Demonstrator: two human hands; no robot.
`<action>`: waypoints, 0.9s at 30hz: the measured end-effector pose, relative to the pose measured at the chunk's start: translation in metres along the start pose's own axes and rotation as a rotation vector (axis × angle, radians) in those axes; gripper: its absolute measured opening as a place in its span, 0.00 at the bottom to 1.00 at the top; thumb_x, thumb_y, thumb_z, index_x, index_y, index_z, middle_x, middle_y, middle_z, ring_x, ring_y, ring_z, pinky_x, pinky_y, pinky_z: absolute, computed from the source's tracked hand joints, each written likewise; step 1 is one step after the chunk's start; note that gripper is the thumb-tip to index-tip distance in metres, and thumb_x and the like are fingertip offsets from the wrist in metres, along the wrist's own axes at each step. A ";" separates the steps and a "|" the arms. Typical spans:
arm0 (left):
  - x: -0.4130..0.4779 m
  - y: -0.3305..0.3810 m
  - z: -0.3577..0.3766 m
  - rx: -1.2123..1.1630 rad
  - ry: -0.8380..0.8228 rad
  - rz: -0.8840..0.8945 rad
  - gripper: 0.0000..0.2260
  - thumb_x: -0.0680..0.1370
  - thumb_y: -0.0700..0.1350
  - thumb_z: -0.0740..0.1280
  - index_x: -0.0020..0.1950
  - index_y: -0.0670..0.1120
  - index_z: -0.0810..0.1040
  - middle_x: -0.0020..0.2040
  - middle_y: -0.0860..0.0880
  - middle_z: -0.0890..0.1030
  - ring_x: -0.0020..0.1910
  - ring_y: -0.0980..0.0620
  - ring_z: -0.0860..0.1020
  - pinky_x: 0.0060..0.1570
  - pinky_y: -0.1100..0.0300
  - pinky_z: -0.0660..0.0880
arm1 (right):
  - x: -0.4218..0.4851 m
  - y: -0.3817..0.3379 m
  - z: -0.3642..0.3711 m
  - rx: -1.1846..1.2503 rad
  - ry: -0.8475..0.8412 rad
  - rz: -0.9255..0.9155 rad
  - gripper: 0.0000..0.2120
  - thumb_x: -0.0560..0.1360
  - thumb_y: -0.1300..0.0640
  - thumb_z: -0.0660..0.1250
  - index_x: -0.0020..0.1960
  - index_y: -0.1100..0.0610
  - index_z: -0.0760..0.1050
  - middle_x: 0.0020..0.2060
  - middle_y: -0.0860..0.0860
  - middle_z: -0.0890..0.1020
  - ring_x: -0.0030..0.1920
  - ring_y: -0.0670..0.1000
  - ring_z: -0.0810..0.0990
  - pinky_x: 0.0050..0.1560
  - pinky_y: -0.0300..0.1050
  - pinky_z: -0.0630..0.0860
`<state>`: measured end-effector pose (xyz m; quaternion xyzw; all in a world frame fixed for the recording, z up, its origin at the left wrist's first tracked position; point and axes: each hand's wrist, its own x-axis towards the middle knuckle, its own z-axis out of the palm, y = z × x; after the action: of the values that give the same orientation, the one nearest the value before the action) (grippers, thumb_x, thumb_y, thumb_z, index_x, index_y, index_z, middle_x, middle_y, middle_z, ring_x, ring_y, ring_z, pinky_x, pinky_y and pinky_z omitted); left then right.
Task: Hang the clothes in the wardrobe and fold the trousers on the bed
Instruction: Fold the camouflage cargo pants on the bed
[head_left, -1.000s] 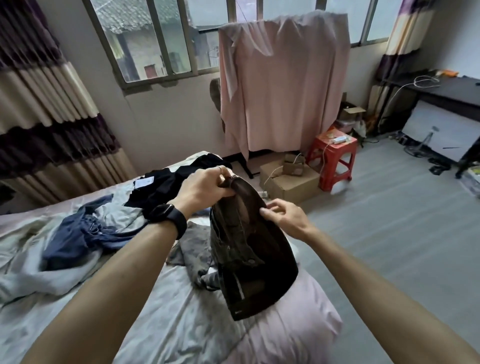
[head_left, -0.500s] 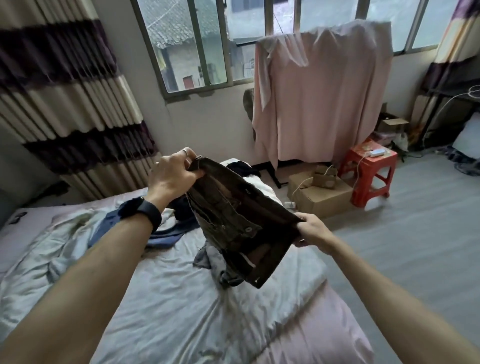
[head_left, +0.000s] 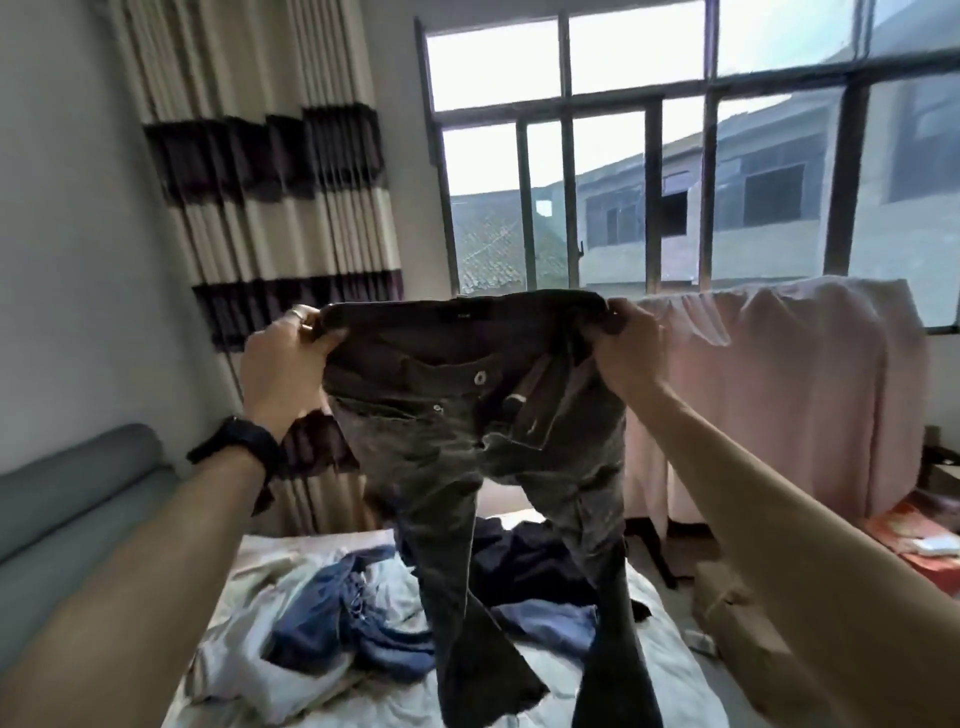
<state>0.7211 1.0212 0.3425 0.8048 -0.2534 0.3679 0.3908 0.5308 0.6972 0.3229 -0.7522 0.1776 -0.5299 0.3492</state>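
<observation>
**Trousers opened out and held up by the waistband**

Half a second back, the dark olive-brown denim trousers (head_left: 467, 415) were a bunched bundle held low over the pale-sheeted bed (head_left: 374, 706). Now I have them raised to window height and spread flat. My left hand (head_left: 283, 364), the one wearing the black wristwatch (head_left: 234, 447), grips one end of the waistband with its fingers curled round the cloth. My right hand (head_left: 626, 353) pinches the other end the same way. The band is pulled taut between them, fly open and facing me. Both legs hang straight down and apart. I cannot tell whether the hems touch the sheet near the bed's near edge.

The view has also tilted up, so more window and less floor shows than before.

I judge the trousers are now ready for folding: next, one leg goes onto the other, then the pair is laid on the bed. Crumpled blue garments (head_left: 337, 618) and a dark navy piece (head_left: 524, 561) lie toward the bed's far end and need sorting.
</observation>
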 end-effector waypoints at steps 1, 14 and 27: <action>0.007 -0.001 -0.011 0.052 0.041 0.037 0.18 0.75 0.65 0.65 0.55 0.53 0.80 0.45 0.46 0.85 0.47 0.41 0.82 0.40 0.52 0.74 | 0.010 -0.014 0.001 -0.044 0.039 -0.064 0.09 0.77 0.49 0.70 0.50 0.54 0.83 0.43 0.54 0.85 0.46 0.58 0.82 0.44 0.42 0.64; 0.017 0.031 -0.103 0.054 0.076 0.073 0.14 0.83 0.56 0.61 0.61 0.49 0.77 0.42 0.46 0.82 0.47 0.39 0.81 0.42 0.54 0.69 | 0.024 -0.102 -0.036 -0.279 0.159 -0.225 0.19 0.78 0.33 0.59 0.53 0.46 0.77 0.48 0.49 0.76 0.49 0.58 0.76 0.46 0.50 0.66; -0.069 0.036 -0.105 -0.380 -0.187 -0.094 0.02 0.79 0.46 0.71 0.49 0.52 0.80 0.34 0.52 0.83 0.32 0.61 0.81 0.30 0.72 0.73 | -0.039 -0.031 -0.076 0.305 -0.329 0.137 0.06 0.74 0.54 0.75 0.39 0.53 0.85 0.37 0.52 0.87 0.37 0.49 0.83 0.40 0.45 0.80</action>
<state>0.6128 1.0950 0.3482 0.7582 -0.3155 0.2188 0.5270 0.4427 0.7173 0.3336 -0.7531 0.0866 -0.3960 0.5182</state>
